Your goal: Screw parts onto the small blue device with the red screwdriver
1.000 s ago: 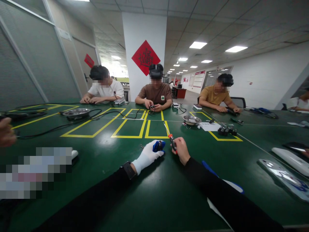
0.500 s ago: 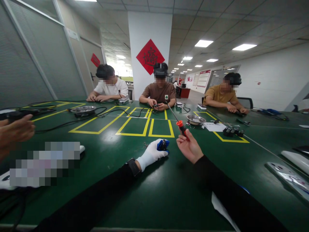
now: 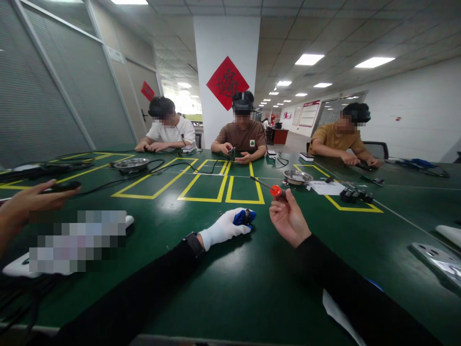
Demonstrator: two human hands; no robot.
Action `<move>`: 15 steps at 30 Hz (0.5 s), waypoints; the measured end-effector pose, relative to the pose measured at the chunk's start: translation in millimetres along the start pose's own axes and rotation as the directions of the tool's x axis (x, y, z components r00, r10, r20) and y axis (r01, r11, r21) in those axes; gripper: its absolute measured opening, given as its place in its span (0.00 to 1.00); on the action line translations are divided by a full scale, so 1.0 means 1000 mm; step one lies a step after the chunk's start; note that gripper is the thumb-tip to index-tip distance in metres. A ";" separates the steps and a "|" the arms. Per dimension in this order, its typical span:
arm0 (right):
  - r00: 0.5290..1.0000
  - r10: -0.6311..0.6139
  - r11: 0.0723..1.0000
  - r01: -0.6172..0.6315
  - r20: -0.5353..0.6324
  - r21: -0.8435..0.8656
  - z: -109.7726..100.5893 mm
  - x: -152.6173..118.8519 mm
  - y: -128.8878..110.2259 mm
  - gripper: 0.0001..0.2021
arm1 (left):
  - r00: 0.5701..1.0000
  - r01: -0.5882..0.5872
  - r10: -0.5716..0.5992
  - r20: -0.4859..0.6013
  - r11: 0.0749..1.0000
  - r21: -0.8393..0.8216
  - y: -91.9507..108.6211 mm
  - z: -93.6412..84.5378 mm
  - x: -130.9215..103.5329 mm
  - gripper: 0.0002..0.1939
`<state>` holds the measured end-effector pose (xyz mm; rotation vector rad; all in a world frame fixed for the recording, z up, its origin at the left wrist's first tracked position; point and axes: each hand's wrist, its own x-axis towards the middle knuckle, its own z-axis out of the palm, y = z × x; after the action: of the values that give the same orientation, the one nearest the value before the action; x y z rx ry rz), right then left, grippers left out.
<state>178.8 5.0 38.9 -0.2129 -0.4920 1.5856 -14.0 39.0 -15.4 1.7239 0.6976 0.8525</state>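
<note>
My left hand (image 3: 227, 228), in a white glove with blue fingertips, is closed round a small black part (image 3: 247, 217) with a metallic top, upright near the table's middle. To the right, my bare right hand (image 3: 288, 220) grips a screwdriver (image 3: 276, 191) by its red and black handle. The screwdriver's shaft points up and to the left, and its tip is clear of the black part. Behind my left hand, a tiny piece (image 3: 220, 213) lies on the green table (image 3: 230, 283), too small to make out.
Metal bowls stand at left (image 3: 131, 165) and right (image 3: 297, 177). Black parts (image 3: 356, 194) lie beside white paper (image 3: 326, 187). A person's hand (image 3: 27, 202) holds a dark object at left. Three people sit opposite. A phone (image 3: 437, 262) lies at right.
The screwdriver has tilted from steep to flatter, its shaft now leaning further left. The neighbour's hand at left has opened out under its dark object. The view has shifted slightly.
</note>
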 end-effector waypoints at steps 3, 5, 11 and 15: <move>0.997 0.066 0.997 -0.065 0.038 -0.045 0.001 -0.001 0.001 0.09 | 1.000 -0.007 0.007 -0.005 1.000 0.011 -0.003 -0.002 -0.001 0.27; 0.985 0.161 0.981 -0.152 0.062 -0.124 0.001 -0.003 0.001 0.15 | 0.999 -0.010 0.012 -0.038 0.999 0.040 -0.005 0.000 -0.001 0.27; 0.962 0.261 0.940 -0.234 0.083 -0.249 0.007 -0.009 0.006 0.07 | 0.996 -0.062 0.067 -0.050 0.992 0.108 0.000 0.007 -0.003 0.33; 0.991 0.105 0.920 -0.066 0.082 -0.386 0.004 -0.009 0.013 0.08 | 0.992 -0.078 0.095 -0.079 0.977 0.199 0.000 0.007 -0.003 0.35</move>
<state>166.4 -4.6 35.9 -0.4576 -0.8831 1.5796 -10.1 32.6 -17.3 1.9133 0.7920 0.9504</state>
